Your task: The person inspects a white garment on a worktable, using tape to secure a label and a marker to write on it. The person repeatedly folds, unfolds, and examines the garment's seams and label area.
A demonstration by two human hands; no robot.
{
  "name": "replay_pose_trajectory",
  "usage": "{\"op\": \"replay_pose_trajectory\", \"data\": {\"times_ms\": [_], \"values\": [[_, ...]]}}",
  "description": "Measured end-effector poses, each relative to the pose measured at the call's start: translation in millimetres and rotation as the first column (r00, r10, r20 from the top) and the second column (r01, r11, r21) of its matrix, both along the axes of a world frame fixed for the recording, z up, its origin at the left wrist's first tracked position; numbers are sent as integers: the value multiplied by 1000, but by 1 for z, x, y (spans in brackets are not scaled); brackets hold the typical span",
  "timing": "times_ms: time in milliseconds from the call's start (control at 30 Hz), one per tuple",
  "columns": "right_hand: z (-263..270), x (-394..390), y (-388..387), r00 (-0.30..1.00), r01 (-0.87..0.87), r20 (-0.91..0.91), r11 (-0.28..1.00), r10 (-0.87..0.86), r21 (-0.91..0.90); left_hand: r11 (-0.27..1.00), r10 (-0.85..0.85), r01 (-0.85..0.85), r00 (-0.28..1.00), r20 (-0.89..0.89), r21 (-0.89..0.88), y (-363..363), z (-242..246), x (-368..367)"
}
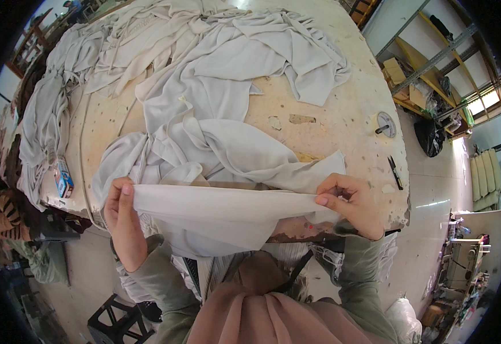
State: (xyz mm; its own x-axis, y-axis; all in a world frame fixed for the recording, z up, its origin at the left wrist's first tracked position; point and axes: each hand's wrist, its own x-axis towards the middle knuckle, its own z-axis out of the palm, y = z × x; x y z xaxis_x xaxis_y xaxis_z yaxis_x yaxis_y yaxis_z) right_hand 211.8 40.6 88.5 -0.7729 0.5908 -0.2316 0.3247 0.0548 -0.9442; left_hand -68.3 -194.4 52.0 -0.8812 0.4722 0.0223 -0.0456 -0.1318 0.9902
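Observation:
A light grey-white piece of fabric (216,202) is stretched sideways between my two hands, at the near edge of a worn wooden table (341,129). My left hand (123,219) pinches its left end between thumb and fingers. At the other end my right hand (349,200) pinches the folded edge with thumb and forefinger. The upper edge runs nearly straight between them, and the lower part hangs over the table's edge. Just beyond lies a crumpled heap of similar fabric (242,150).
More pale fabric (267,51) covers the table's far and left parts. A small blue box (63,178) lies at left. Thread snips (394,173) and a round metal-coloured object (386,124) lie at right. A black stool (119,320) stands on the floor at lower left.

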Motion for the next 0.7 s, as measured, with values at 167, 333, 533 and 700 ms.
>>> {"op": "replay_pose_trajectory", "data": {"times_ms": [167, 333, 533, 700], "values": [[7, -7, -1, 999, -21, -22, 998, 22, 52, 958, 236, -252, 964, -121, -140, 6, 12, -6], [-6, -44, -38, 964, -119, -210, 969, 165, 216, 917, -313, 39, 689, -654, -398, 48, 11, 62], [-11, -41, -34, 948, -238, -151, 940, 280, 246, 862, -500, 470, 850, -164, -191, 47, -2, 69], [-6, -23, -12, 990, -133, 48, 989, 131, 60, 984, -139, 131, 989, 59, 118, 23, 7, 32]]}}
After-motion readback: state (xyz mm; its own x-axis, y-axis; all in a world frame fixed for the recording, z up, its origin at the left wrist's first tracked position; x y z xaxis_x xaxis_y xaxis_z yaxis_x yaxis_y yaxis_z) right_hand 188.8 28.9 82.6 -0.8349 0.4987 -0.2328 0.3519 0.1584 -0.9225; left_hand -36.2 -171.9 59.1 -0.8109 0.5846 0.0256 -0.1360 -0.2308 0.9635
